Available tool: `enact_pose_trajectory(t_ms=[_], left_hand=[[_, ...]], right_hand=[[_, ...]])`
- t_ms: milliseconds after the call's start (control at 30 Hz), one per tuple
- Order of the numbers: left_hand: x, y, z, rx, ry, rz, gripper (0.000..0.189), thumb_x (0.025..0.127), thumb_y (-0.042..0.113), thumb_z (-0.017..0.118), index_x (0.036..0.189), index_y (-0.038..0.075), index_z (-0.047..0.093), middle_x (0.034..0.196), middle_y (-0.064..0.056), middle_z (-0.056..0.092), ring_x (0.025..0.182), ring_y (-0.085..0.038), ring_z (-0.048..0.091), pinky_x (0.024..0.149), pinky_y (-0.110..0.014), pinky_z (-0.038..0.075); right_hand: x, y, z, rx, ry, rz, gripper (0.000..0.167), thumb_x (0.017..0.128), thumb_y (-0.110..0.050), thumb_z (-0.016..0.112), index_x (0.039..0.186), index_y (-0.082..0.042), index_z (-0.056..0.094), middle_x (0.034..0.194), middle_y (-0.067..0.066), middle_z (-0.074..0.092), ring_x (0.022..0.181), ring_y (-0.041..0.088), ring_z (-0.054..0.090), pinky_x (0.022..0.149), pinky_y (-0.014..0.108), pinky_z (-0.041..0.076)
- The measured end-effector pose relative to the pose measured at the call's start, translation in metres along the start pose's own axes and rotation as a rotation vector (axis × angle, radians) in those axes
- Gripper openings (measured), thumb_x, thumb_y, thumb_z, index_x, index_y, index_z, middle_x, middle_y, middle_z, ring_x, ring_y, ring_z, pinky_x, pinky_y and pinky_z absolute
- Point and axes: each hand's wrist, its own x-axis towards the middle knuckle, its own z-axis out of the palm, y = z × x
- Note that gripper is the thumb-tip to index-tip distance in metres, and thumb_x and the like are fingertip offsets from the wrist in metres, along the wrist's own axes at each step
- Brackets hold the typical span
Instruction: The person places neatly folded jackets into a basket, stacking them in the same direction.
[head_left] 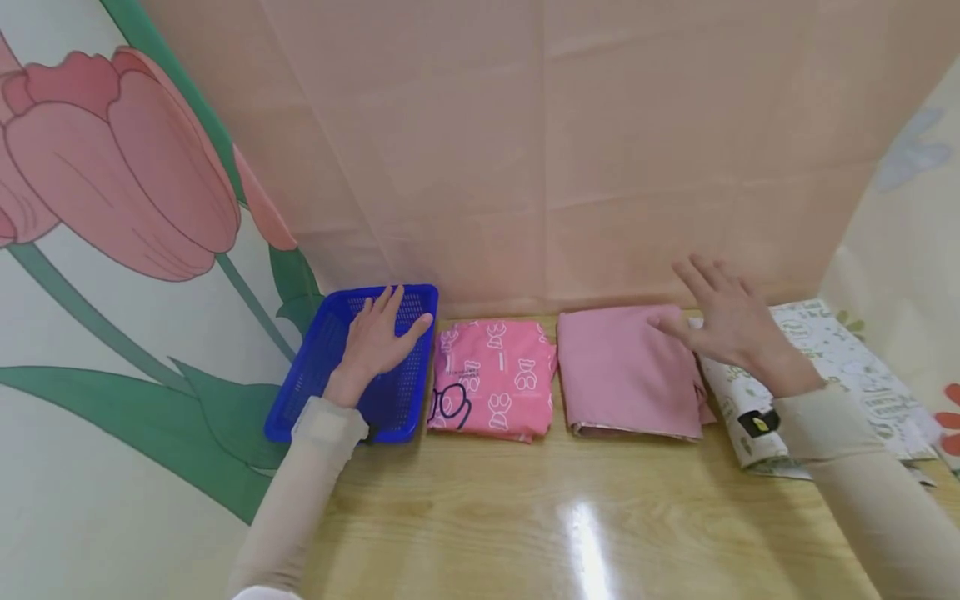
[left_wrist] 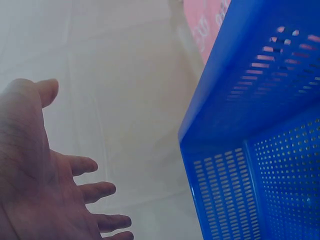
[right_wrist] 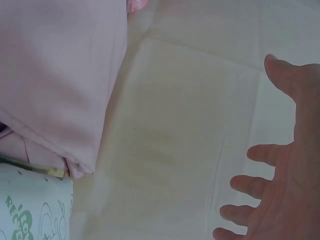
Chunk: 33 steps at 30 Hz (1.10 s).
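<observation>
My left hand (head_left: 377, 340) hovers over a blue plastic basket (head_left: 427, 367), fingers spread and holding nothing. In the left wrist view the basket's perforated wall (left_wrist: 225, 195) stands beside that hand, apart from it. My right hand (head_left: 723, 321) is raised with spread fingers, also holding nothing, above the gap between a folded plain pink cloth (head_left: 626, 375) and a folded white cloth with green print (head_left: 840, 358). Between the basket and the plain pink cloth lies a folded bright pink cloth (head_left: 495, 379) with white cartoon outlines and a dark pattern at its corner.
The basket and folded cloths stand in a row at the back of a wooden table (head_left: 487, 517). Behind them hangs a peach-coloured curtain (head_left: 525, 150). A wall with painted tulips (head_left: 127, 158) closes off the left side, and a flowered wall (head_left: 915, 208) the right.
</observation>
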Motion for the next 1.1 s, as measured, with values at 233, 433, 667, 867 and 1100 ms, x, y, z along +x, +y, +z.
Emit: enact_pose_trajectory(t_ms=[233,433,667,867,1100], left_hand=[[-0.001,0.006,0.008,-0.009,0.043,0.024,0.093,0.102,0.073,0.046,0.169,0.011,0.029,0.174,-0.020,0.029,0.159,-0.053,0.023,0.124,-0.076,0.020],[0.000,0.012,0.014,-0.020,0.077,0.045,0.090,0.103,0.071,0.049,0.167,0.009,0.035,0.172,-0.020,0.034,0.158,-0.048,0.030,0.124,-0.072,0.027],[-0.002,0.018,0.020,-0.041,0.082,0.031,0.085,0.103,0.065,0.053,0.166,0.010,0.037,0.171,-0.019,0.036,0.156,-0.045,0.035,0.123,-0.069,0.031],[-0.006,0.028,0.024,-0.092,0.073,0.015,0.080,0.103,0.055,0.060,0.165,0.009,0.038,0.170,-0.019,0.037,0.152,-0.048,0.041,0.120,-0.070,0.035],[-0.008,0.036,0.031,-0.126,0.053,-0.001,0.082,0.103,0.061,0.057,0.166,0.012,0.037,0.172,-0.016,0.035,0.154,-0.044,0.039,0.121,-0.069,0.034]], right_hand=[[0.003,-0.009,0.007,0.027,0.027,-0.047,0.098,0.098,-0.060,0.066,0.172,-0.014,0.022,0.175,0.025,0.021,0.157,0.058,0.022,0.117,0.081,0.019],[0.004,-0.017,0.017,0.127,0.034,-0.070,0.091,0.100,-0.051,0.069,0.170,-0.010,0.028,0.173,0.027,0.027,0.145,0.060,0.040,0.115,0.079,0.027],[0.003,-0.029,0.032,0.221,0.022,-0.057,0.087,0.102,-0.048,0.068,0.168,-0.006,0.031,0.172,0.028,0.029,0.154,0.057,0.028,0.119,0.077,0.024],[0.002,-0.041,0.041,0.285,-0.006,-0.033,0.085,0.105,-0.049,0.064,0.168,-0.006,0.029,0.172,0.027,0.028,0.154,0.056,0.029,0.119,0.077,0.027],[0.002,-0.060,0.052,0.366,0.044,-0.076,0.074,0.106,-0.038,0.065,0.163,-0.001,0.037,0.166,0.029,0.039,0.152,0.054,0.034,0.121,0.074,0.028]])
